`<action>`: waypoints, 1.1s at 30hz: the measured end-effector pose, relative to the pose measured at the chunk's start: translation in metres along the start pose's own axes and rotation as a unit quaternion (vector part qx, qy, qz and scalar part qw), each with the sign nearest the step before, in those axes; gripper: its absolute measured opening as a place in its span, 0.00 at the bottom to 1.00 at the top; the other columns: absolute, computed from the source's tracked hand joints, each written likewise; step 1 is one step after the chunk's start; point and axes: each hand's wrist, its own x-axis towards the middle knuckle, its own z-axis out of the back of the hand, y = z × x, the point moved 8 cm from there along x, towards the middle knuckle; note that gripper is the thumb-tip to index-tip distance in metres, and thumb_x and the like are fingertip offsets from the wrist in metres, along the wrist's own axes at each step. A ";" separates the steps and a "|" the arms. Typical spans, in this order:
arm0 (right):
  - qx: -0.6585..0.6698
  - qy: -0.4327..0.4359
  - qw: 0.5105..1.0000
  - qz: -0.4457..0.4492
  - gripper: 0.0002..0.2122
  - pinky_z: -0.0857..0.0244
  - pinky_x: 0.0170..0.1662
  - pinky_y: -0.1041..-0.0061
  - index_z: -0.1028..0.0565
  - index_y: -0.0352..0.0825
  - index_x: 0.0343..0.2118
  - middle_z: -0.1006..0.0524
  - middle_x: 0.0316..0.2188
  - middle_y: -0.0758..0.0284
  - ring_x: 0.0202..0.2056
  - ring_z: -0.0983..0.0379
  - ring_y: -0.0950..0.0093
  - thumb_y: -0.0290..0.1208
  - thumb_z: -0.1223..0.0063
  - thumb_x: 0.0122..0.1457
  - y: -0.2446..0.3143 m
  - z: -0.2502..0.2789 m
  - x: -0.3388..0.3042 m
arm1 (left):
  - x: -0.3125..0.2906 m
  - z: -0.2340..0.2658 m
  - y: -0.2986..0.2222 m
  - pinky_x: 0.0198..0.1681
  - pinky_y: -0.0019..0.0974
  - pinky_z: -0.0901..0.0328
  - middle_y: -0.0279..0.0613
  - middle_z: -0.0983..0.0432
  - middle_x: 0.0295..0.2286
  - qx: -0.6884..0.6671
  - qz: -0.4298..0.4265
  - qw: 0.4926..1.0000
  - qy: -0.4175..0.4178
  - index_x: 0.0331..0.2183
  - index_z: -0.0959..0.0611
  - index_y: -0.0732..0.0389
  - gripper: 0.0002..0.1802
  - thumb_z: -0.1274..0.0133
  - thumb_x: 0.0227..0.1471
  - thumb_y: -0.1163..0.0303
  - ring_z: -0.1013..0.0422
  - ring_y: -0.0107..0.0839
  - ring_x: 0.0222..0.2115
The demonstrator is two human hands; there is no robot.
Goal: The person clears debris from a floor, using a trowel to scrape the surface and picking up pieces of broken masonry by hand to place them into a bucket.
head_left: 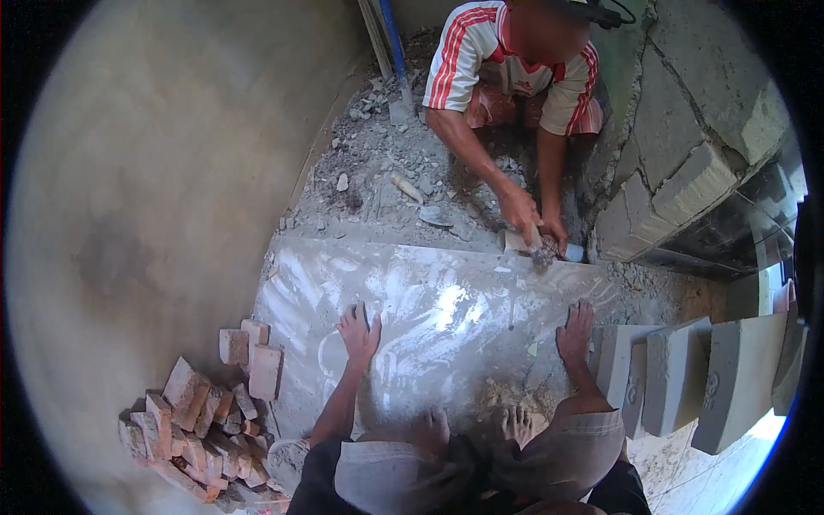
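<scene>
Under me lies a large grey slab [429, 300], smooth and dusted with white smears. My left hand [359, 333] rests on its left part, fingers spread and holding nothing. Over at the slab's right side, my right hand [575, 332] also lies on the surface with its fingers stretched out. Across the far edge a co-worker crouches, one hand [519, 210] closed round the handle of a tool whose kind I cannot make out. Its rough, dusty end [542, 256] is close to that edge, beside a short light-blue pipe piece [574, 252].
A heap of broken bricks [206, 429] lies at the left wall. Several grey blocks [678, 369] stand in a row at right. Beyond the slab are rubble [369, 146], a trowel [433, 216] and a blue-handled shovel [395, 43]. My bare feet [518, 425] are near its front.
</scene>
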 end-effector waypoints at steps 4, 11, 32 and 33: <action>0.010 0.003 1.000 -0.004 0.27 0.63 0.63 0.52 0.38 0.27 0.48 0.47 0.57 0.49 0.61 0.56 0.50 0.27 0.46 0.42 0.000 0.002 -0.001 | -0.001 0.001 0.000 0.49 0.49 0.50 0.51 0.38 0.47 0.003 -0.013 1.000 -0.019 0.51 0.32 0.62 0.32 0.49 0.47 0.54 0.42 0.47 0.47; 0.030 0.015 0.999 -0.019 0.27 0.63 0.63 0.52 0.38 0.27 0.48 0.47 0.57 0.49 0.61 0.57 0.50 0.27 0.45 0.42 0.005 0.009 0.000 | 0.000 0.003 -0.003 0.47 0.49 0.49 0.52 0.38 0.47 0.007 -0.023 0.999 -0.021 0.50 0.32 0.62 0.31 0.50 0.47 0.54 0.41 0.47 0.47; 0.016 0.014 1.000 -0.013 0.29 0.65 0.64 0.53 0.38 0.27 0.49 0.47 0.58 0.50 0.61 0.58 0.52 0.29 0.43 0.42 -0.004 -0.002 -0.002 | 0.000 0.005 -0.003 0.47 0.48 0.48 0.52 0.38 0.47 0.012 -0.016 1.000 -0.017 0.51 0.32 0.62 0.33 0.48 0.46 0.54 0.41 0.47 0.46; 0.010 0.017 1.000 -0.013 0.29 0.65 0.64 0.54 0.38 0.27 0.49 0.47 0.58 0.50 0.62 0.58 0.52 0.30 0.44 0.42 -0.003 -0.001 -0.002 | 0.000 0.004 -0.002 0.47 0.48 0.49 0.52 0.38 0.47 0.010 -0.016 1.000 -0.016 0.51 0.32 0.62 0.33 0.48 0.46 0.54 0.41 0.47 0.46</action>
